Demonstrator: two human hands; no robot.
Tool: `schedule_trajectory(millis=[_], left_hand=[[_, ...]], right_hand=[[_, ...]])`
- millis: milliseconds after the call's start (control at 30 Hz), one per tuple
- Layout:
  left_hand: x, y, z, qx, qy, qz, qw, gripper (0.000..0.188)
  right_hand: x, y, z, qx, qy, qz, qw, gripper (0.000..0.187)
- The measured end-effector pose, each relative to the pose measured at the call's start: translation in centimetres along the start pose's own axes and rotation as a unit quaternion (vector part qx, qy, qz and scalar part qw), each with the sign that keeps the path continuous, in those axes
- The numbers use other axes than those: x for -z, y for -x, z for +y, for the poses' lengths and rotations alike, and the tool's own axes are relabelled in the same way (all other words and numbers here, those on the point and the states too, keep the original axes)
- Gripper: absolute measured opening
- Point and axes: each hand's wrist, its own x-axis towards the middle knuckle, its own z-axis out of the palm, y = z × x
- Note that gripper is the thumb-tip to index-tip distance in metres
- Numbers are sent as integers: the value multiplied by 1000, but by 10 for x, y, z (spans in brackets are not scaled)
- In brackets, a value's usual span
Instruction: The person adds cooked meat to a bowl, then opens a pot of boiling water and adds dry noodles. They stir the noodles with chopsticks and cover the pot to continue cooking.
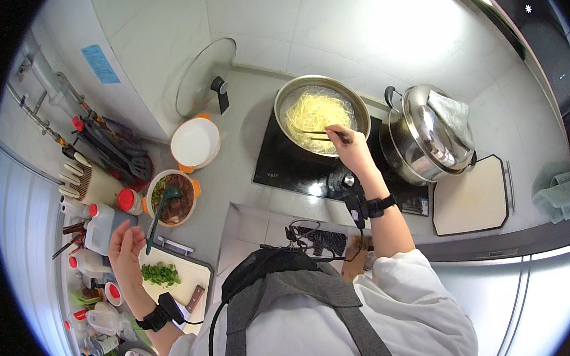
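Observation:
Pale yellow noodles (313,110) lie in water in a round metal pan (362,111) on the black cooktop (298,180). My right hand (351,147) is closed round dark chopsticks (316,136), whose tips reach into the noodles. To the left, my left hand (126,251) is raised with nothing in it, its fingers loosely extended. It is nearest a dark green ladle (156,220), which rests in a white pot with orange handles (189,221). Brown sauce or meat (178,205) and chopped greens show in that pot.
A second white pot (196,143) stands behind the first. A glass lid (196,82) leans on the wall. Right of the pan sits a large lidded steel pot (406,140). Chopped greens (161,274) and a knife (195,299) lie on a cutting board (202,275). Bottles (101,227) crowd the left.

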Motion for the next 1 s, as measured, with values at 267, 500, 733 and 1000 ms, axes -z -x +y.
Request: schedule_trajectory(millis=[267, 500, 733, 1000], left_hand=[[7, 5, 0, 5, 8, 16, 1000, 27], [7, 9, -3, 5, 22, 22, 999, 27], [16, 16, -4, 12, 6, 55, 998, 28], [15, 18, -5, 0, 30, 43, 999, 28]], right_hand=[[6, -5, -6, 38, -22, 73, 996, 15], [-23, -1, 2, 2, -20, 0, 1000, 14], [1, 11, 0, 37, 57, 88, 994, 13], [-17, 19, 3, 31, 1, 23, 999, 12]])
